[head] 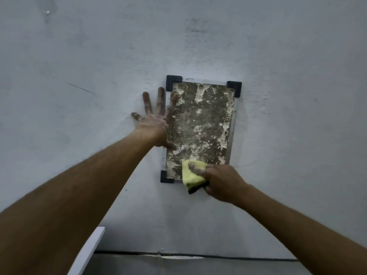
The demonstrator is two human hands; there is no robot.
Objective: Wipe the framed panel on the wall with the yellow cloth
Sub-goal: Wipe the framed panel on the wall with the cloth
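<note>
The framed panel (202, 124) hangs on a grey wall, held by black corner brackets, its face blotched with white and brown smears. My left hand (156, 122) lies flat with fingers spread against the wall at the panel's left edge, index finger and thumb overlapping the panel. My right hand (220, 181) grips the folded yellow cloth (191, 173), which has a dark underside, and presses it on the panel's lower right part. The bottom right bracket is hidden behind cloth and hand.
The grey wall (278, 96) fills most of the view. A white board edge (89, 251) juts in at the lower left. A dark seam (198, 256) runs along the wall's foot above the floor.
</note>
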